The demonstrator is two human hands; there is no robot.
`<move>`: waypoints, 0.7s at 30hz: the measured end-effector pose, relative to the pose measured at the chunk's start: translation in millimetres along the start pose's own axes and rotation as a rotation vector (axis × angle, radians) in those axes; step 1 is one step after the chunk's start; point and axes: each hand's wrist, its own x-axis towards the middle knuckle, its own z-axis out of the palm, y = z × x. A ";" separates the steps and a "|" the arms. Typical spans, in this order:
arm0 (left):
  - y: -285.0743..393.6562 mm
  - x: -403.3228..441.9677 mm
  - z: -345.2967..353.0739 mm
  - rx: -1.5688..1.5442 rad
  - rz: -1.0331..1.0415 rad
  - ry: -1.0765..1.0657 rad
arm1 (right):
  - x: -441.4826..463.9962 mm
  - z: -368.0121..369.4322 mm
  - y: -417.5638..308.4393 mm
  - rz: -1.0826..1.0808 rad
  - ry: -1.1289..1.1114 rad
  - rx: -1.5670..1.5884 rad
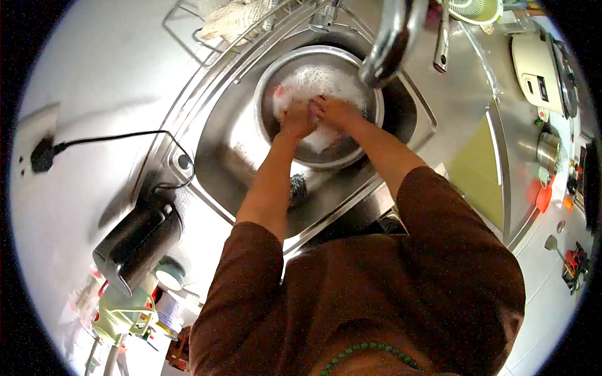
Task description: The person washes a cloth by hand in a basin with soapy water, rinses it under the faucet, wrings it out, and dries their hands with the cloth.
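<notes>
Both hands are together inside a round metal basin (269,72) of white suds (323,78). My left hand (300,118) has its fingers curled and pressed close to the right one. My right hand (337,114) is also closed, its fingers bent in toward the left. What they grip is hidden by foam and by the hands; a pale patch, either foam or cloth, shows just below them. A small reddish bit (279,92) pokes out of the suds at the left.
The basin stands in a steel sink (229,135), under a faucet (382,59). A dark scrubber (298,187) lies on the sink floor. At left is a black kettle (141,241); a wire rack (207,47) is behind. To the right are a green board (480,172) and a rice cooker (539,75).
</notes>
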 end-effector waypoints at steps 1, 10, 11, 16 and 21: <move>-9.9 1.8 9.9 -0.010 0.089 0.185 | -5.0 -7.8 -1.3 -0.018 0.036 -0.016; -26.0 -37.0 26.5 -1.702 -0.155 0.042 | -76.8 -14.6 -65.4 -0.060 0.004 0.060; -24.3 -40.7 27.1 -2.079 -0.269 -0.087 | -86.1 -20.6 -73.6 -0.155 -0.019 0.137; -7.2 -68.4 -22.4 -1.924 -0.244 -0.169 | -112.4 -69.1 -86.0 -0.099 0.000 0.489; 58.5 -96.4 -87.4 -1.934 -0.176 0.054 | -137.8 -81.0 -99.9 0.338 -0.032 1.626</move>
